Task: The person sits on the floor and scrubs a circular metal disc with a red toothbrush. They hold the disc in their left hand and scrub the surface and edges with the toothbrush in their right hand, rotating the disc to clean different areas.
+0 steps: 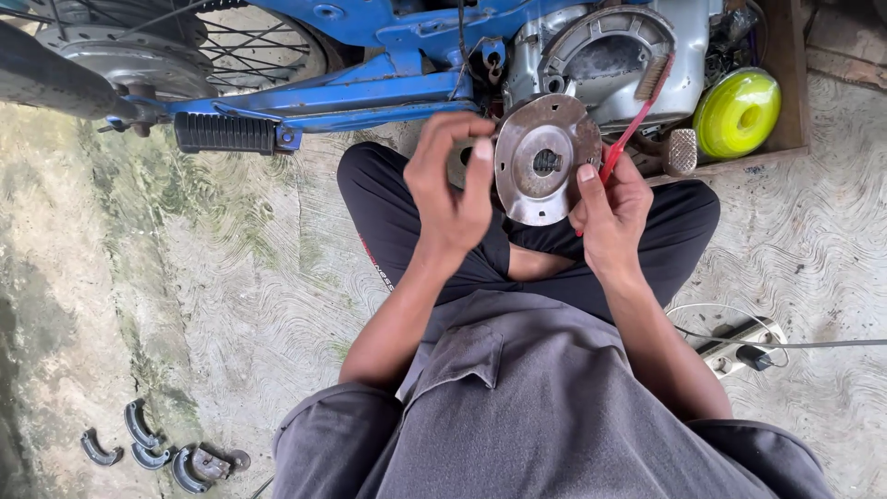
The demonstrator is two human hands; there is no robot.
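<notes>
- Two hands meet at one part: a round metal plate [545, 159], dull grey with a central hole, held up over my lap in front of the blue motorcycle [370, 92].
- My left hand [450, 189] grips the plate's left rim, thumb on the near face, the other fingers curled behind it.
- My right hand [612, 212] pinches the plate's right rim with the thumb and, in the same fist, holds a red-handled brush [637, 115]; so both sets of fingers are clenched, none released.
- The relation that counts: the brush's long axis runs up and to the right, away from the plate, with its bristle head lying against the open engine housing [610, 60]. The plate lies just left of the handle, its face tilted toward me. The right hand is the nearer one to the brush; the left touches only the plate.
- Hard to make out: the plate's back face is hidden, as are the left fingertips behind it. I cannot tell how the handle sits within the right palm.
- Off to the lower left, curved brake shoes [139, 439] lie on the concrete floor [231, 296], well apart from both hands; a yellow-green spool [736, 113] sits at the upper right.
</notes>
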